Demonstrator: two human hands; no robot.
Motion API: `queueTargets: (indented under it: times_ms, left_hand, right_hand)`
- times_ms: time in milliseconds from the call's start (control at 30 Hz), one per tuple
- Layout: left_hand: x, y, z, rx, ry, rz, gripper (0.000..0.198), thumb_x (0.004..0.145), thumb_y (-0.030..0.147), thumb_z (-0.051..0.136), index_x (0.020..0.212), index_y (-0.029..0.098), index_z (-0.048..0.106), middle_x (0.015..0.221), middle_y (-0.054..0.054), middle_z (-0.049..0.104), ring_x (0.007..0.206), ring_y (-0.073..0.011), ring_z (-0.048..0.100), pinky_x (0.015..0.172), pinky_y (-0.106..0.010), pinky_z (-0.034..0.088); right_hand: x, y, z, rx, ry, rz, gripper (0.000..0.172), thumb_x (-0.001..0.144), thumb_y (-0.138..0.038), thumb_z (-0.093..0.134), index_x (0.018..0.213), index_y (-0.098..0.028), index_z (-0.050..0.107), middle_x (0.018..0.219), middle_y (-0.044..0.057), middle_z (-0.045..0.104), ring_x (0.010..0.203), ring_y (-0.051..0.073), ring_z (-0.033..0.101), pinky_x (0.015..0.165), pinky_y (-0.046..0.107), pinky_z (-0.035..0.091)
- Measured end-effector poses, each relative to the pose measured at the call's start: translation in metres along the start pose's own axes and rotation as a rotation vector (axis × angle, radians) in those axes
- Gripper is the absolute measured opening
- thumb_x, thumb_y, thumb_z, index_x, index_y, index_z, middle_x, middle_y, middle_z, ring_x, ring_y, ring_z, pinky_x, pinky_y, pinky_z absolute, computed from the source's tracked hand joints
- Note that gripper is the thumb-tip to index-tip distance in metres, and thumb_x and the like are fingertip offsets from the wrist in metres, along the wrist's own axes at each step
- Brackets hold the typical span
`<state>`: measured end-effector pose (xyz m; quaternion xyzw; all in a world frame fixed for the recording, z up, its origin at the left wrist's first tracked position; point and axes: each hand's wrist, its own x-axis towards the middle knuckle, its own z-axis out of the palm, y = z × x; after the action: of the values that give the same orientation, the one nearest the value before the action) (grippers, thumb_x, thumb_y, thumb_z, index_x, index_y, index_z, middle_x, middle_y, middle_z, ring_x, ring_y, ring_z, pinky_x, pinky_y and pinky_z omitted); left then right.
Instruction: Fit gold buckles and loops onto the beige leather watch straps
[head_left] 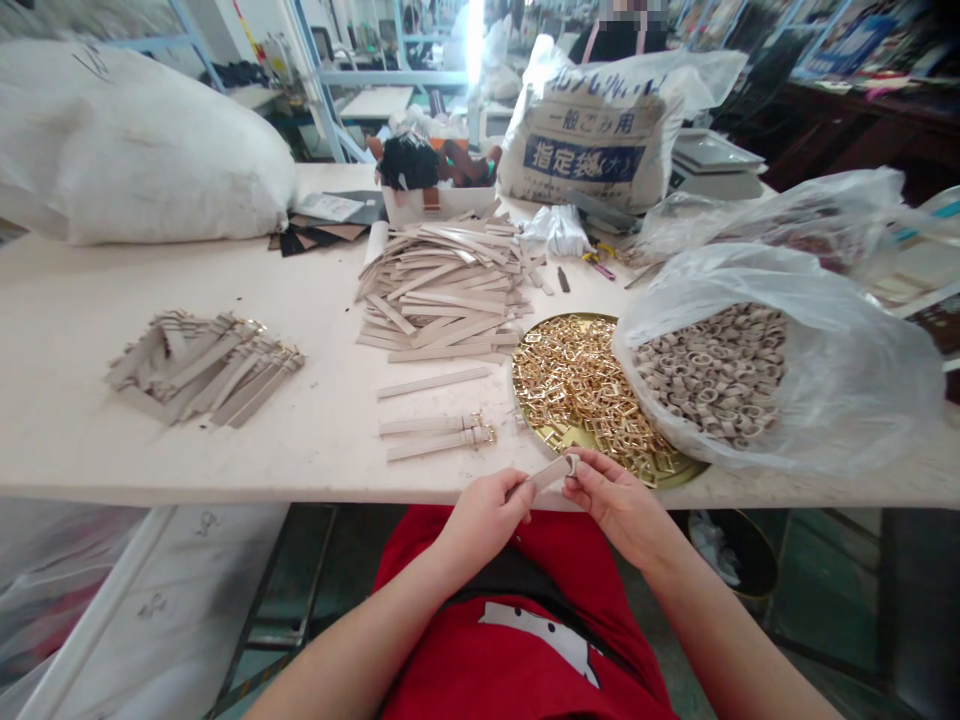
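My left hand [491, 510] is closed on a beige strap [550, 474] at the table's front edge. At the strap's right end, my right hand [609, 497] pinches a small beige loop [573, 465]. Just behind the hands lies a round tray [690, 470] of gold buckles [585, 385]. A clear plastic bag [847, 370] of beige loops [716, 370] overlaps the tray's right side. Left of the tray, two straps with buckles [431, 443] and one plain strap [433, 383] lie flat.
A large pile of plain straps [442, 290] is behind the loose ones. Buckled straps [206, 365] are heaped at the left. White sacks [135, 150], a box [405, 205] and a scale [716, 160] stand at the back. A bin [757, 565] sits below the table.
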<state>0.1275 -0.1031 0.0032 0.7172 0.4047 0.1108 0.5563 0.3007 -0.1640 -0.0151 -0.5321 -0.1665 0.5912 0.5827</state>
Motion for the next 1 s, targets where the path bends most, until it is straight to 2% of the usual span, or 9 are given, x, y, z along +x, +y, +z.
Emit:
queueTargets:
  times_ms: [167,300,400,467,533,700,800,900,1000]
  left_hand:
    - [-0.002,0.006,-0.012,0.306,-0.026,0.031,0.028,0.083,0.032,0.038,0.071,0.018,0.059,0.061,0.000,0.058,0.058,-0.0127,0.050,0.053,-0.023,0.030]
    - [-0.002,0.008,-0.015,0.368,-0.097,0.058,0.028,0.083,0.030,0.037,0.073,0.017,0.060,0.064,-0.002,0.059,0.059,-0.0133,0.050,0.054,-0.024,0.031]
    - [-0.006,0.008,-0.011,0.217,-0.130,0.035,0.027,0.084,0.027,0.034,0.093,0.016,0.057,0.070,-0.002,0.060,0.062,-0.0130,0.052,0.058,-0.023,0.035]
    - [-0.008,0.007,-0.008,0.019,-0.232,-0.016,0.037,0.084,0.024,0.033,0.119,0.018,0.044,0.073,0.000,0.059,0.060,-0.0112,0.053,0.058,-0.023,0.038]
    - [-0.010,0.005,-0.005,-0.132,-0.289,-0.065,0.048,0.085,0.024,0.032,0.132,0.019,0.027,0.069,0.003,0.056,0.053,-0.0091,0.050,0.056,-0.022,0.038]
    - [-0.004,-0.001,-0.002,-0.286,-0.127,-0.008,0.052,0.088,0.039,0.033,0.134,0.016,0.026,0.053,0.008,0.039,0.046,-0.0085,0.036,0.049,-0.021,0.030]
    - [0.002,-0.005,-0.003,-0.318,-0.031,-0.010,0.050,0.085,0.044,0.036,0.125,0.015,0.040,0.052,0.006,0.039,0.049,-0.0102,0.037,0.049,-0.021,0.030]
    - [0.010,-0.005,-0.005,-0.334,0.039,-0.027,0.038,0.083,0.045,0.039,0.098,0.015,0.055,0.052,0.005,0.040,0.049,-0.0098,0.037,0.048,-0.021,0.030]
    - [0.015,-0.003,-0.002,-0.364,0.075,-0.068,0.028,0.081,0.042,0.040,0.079,0.016,0.052,0.048,0.007,0.035,0.044,-0.0080,0.032,0.044,-0.019,0.026]
  right_hand:
    - [-0.006,0.001,0.000,-0.449,-0.041,-0.123,0.026,0.067,-0.035,0.070,0.088,-0.021,0.065,0.074,-0.001,0.064,0.069,0.013,0.058,0.070,0.027,0.045]
    - [-0.011,0.003,0.006,-0.511,-0.159,-0.066,0.027,0.067,-0.037,0.068,0.087,-0.019,0.064,0.070,-0.001,0.062,0.067,0.014,0.056,0.068,0.028,0.044]
    - [-0.010,0.005,0.009,-0.434,-0.160,-0.034,0.027,0.068,-0.035,0.067,0.089,-0.018,0.062,0.075,0.000,0.062,0.072,0.015,0.056,0.072,0.030,0.044]
    - [-0.009,0.007,0.010,-0.330,-0.098,-0.031,0.028,0.068,-0.032,0.067,0.091,-0.019,0.060,0.077,-0.001,0.061,0.073,0.015,0.056,0.073,0.029,0.044]
    - [-0.008,0.010,0.014,-0.212,-0.072,-0.023,0.032,0.068,-0.028,0.067,0.097,-0.021,0.058,0.077,-0.002,0.059,0.073,0.014,0.056,0.073,0.028,0.044]
    - [-0.007,0.016,0.024,-0.171,-0.185,-0.045,0.045,0.071,-0.026,0.064,0.113,-0.025,0.049,0.091,0.000,0.060,0.081,0.014,0.056,0.076,0.028,0.044]
    - [0.008,0.001,0.013,-0.523,-0.160,-0.232,0.045,0.071,-0.030,0.064,0.114,-0.025,0.049,0.092,0.002,0.058,0.073,0.015,0.054,0.068,0.028,0.044]
    - [0.037,-0.023,-0.005,-1.129,0.112,-0.522,0.018,0.078,-0.030,0.054,0.092,-0.020,0.058,0.086,0.006,0.057,0.074,0.018,0.053,0.071,0.032,0.041]
    - [0.064,-0.039,-0.016,-1.478,0.258,-0.604,0.008,0.077,-0.020,0.051,0.074,-0.018,0.058,0.083,0.010,0.058,0.081,0.023,0.053,0.076,0.037,0.037]
